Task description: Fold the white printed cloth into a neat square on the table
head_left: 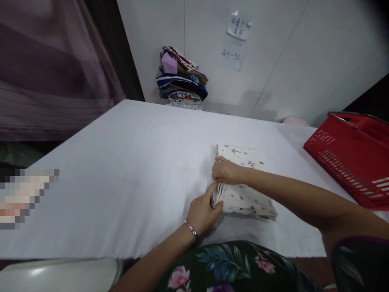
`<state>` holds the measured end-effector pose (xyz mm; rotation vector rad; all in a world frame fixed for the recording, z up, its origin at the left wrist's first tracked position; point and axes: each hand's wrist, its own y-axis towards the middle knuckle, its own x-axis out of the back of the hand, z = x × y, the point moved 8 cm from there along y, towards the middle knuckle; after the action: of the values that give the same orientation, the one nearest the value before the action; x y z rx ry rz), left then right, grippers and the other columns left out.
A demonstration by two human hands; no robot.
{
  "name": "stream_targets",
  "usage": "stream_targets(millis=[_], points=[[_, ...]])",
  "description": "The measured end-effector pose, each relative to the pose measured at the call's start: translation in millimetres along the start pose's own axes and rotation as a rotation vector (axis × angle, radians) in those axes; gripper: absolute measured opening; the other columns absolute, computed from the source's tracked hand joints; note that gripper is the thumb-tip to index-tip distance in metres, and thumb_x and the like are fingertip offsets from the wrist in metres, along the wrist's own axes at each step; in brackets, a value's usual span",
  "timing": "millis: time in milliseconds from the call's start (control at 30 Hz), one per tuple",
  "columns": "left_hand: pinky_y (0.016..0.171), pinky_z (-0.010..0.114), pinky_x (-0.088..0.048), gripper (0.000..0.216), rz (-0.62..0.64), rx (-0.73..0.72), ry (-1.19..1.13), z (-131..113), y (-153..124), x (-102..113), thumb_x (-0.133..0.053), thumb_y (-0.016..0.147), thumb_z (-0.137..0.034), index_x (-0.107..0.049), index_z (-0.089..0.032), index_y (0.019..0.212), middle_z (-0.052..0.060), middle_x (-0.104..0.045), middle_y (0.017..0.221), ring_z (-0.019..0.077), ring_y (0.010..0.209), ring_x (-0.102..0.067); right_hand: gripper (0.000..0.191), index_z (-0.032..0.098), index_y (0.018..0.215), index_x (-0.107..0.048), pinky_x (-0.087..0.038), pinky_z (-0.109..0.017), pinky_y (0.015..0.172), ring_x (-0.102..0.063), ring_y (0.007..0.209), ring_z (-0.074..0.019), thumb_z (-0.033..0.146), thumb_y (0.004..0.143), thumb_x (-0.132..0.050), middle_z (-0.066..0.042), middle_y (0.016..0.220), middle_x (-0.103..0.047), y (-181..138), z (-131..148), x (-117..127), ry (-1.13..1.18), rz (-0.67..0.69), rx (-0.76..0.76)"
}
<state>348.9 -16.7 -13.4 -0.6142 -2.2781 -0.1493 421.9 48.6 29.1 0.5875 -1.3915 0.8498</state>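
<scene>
A folded white cloth [246, 198] with small printed plants and shapes lies in several layers right of the middle of the white-covered table. My right hand [227, 170] reaches across its top from the right, fingers curled over the left edge. Just below it, my left hand [202, 211], with a silver bracelet at the wrist, pinches the same edge near the front left corner, thumb toward the top. The two hands are nearly touching. Both hold the bunched layers; my right forearm covers part of the cloth.
A red plastic basket [349, 154] stands at the table's right side. Against the back wall is a stack of folded fabrics [182, 79]. Handwritten paper notes [238, 26] hang on the wall. A purple curtain [51, 73] hangs at the left, and a pale seat [60, 275] shows at the front left.
</scene>
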Motion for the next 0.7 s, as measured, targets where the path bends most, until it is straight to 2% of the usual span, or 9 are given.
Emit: stream_targets(millis=[133,267,333,433,567,700], points=[[0.062,0.025,-0.039,0.04,-0.02,-0.059,0.013,-2.4,-1.3,1.1,-0.046,0.081,-0.038,-0.049,-0.026,0.119,0.0,-0.063,0.076,0.0159,0.067,-0.058,0.012,0.02,0.076,-0.066,-0.021,-0.041,0.096,-0.053,0.084,-0.0167,0.017,0.079,-0.055,-0.002,0.077,-0.065,-0.9,-4.1,7.4,0.056,-0.015,-0.004],[0.062,0.024,-0.04,0.044,-0.012,-0.01,0.011,1.2,-1.3,0.2,-0.048,0.08,-0.039,-0.047,-0.025,0.121,-0.001,-0.061,0.07,0.0163,0.067,-0.058,0.023,0.02,0.095,-0.066,-0.03,-0.04,0.093,-0.054,0.092,-0.0169,0.014,0.083,-0.047,-0.005,0.092,-0.066,-13.9,-22.8,37.2,0.148,-0.207,-0.064],[0.063,0.024,-0.041,0.044,-0.01,-0.017,0.01,0.4,-1.4,0.1,-0.048,0.08,-0.039,-0.048,-0.025,0.121,-0.001,-0.061,0.07,0.0164,0.068,-0.058,0.029,0.02,0.098,-0.065,-0.036,-0.039,0.089,-0.053,0.094,-0.0177,0.009,0.081,-0.044,-0.007,0.096,-0.065,-22.9,-29.9,45.2,0.172,-0.249,-0.084],[0.066,0.026,-0.042,0.043,-0.014,-0.044,0.002,-1.2,-1.8,0.2,-0.046,0.081,-0.039,-0.049,-0.026,0.122,0.0,-0.063,0.074,0.0167,0.069,-0.058,0.035,0.021,0.103,-0.065,-0.042,-0.037,0.083,-0.052,0.095,-0.0186,0.007,0.078,-0.044,-0.008,0.099,-0.063,-32.8,-29.1,42.1,0.182,-0.212,-0.077],[0.066,0.026,-0.042,0.043,-0.021,-0.059,0.003,-1.6,-2.1,0.3,-0.046,0.081,-0.039,-0.048,-0.025,0.122,0.001,-0.064,0.078,0.0175,0.07,-0.058,0.034,0.021,0.112,-0.061,-0.045,-0.032,0.076,-0.055,0.089,-0.0179,0.015,0.081,-0.048,-0.007,0.096,-0.065,-36.2,-24.9,24.5,0.171,-0.125,-0.14],[0.063,0.026,-0.04,0.04,-0.019,-0.045,0.032,-1.4,-2.2,0.2,-0.046,0.081,-0.04,-0.049,-0.024,0.118,0.0,-0.063,0.075,0.0171,0.068,-0.058,0.032,0.021,0.111,-0.062,-0.045,-0.031,0.077,-0.058,0.09,-0.0183,0.018,0.082,-0.049,-0.007,0.099,-0.065,-32.0,-25.7,10.1,0.144,-0.048,-0.195]])
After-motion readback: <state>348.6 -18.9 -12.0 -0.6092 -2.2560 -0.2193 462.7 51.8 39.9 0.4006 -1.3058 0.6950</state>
